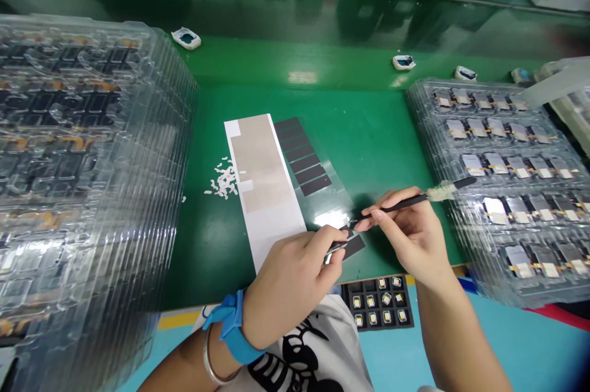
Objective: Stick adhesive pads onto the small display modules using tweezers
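My right hand [408, 238] is closed in a pinch on black tweezers [405, 201], their tips pointing left at a small part. My left hand [295, 275], with a blue wristband, is closed on that small dark part [338, 247] near the table's front edge. Just beyond the hands lies a clear film sheet [322, 195] carrying a column of dark grey rectangular stickers [302, 155]. Beside it on the left rests a white backing sheet [265, 186].
A tall stack of clear plastic trays [78, 195] fills the left side. Clear trays with silver-and-gold components [507, 177] lie at the right. A small black tray of tiny parts [378, 303] sits in my lap. White paper scraps [224, 180] lie on the green table [369, 128].
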Motion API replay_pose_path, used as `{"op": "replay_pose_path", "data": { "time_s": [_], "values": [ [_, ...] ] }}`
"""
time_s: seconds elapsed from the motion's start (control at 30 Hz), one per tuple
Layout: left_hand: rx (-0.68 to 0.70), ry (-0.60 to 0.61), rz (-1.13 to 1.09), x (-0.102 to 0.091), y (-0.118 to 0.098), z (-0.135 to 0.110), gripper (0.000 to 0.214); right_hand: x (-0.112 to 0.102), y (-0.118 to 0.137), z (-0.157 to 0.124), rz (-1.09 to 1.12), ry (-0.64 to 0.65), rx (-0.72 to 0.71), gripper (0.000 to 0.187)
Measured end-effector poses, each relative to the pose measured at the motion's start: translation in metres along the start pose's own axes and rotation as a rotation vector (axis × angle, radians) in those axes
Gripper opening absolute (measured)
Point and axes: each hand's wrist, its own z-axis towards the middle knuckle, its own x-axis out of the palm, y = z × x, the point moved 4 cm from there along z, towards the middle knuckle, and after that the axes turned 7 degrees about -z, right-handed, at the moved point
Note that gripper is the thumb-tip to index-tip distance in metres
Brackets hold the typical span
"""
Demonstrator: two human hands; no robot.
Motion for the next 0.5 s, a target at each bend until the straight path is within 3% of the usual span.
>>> {"op": "replay_pose_path", "data": {
  "time_s": [0.13, 0.3, 0.5],
  "values": [
    [0.008, -0.067, -0.030, -0.005, -0.002, 0.000, 0.010, -0.001, 0.000, 0.000, 0.013, -0.006, -0.016, 0.016],
    [0.033, -0.215, -0.164, -0.017, -0.006, -0.003, 0.013, -0.009, -0.001, 0.000, 0.013, -0.157, -0.051, 0.017],
    [0.074, -0.242, -0.232, -0.029, -0.008, -0.011, 0.010, 0.008, 0.042, -0.023, 0.208, -0.262, -0.133, 0.016]
  ]
}}
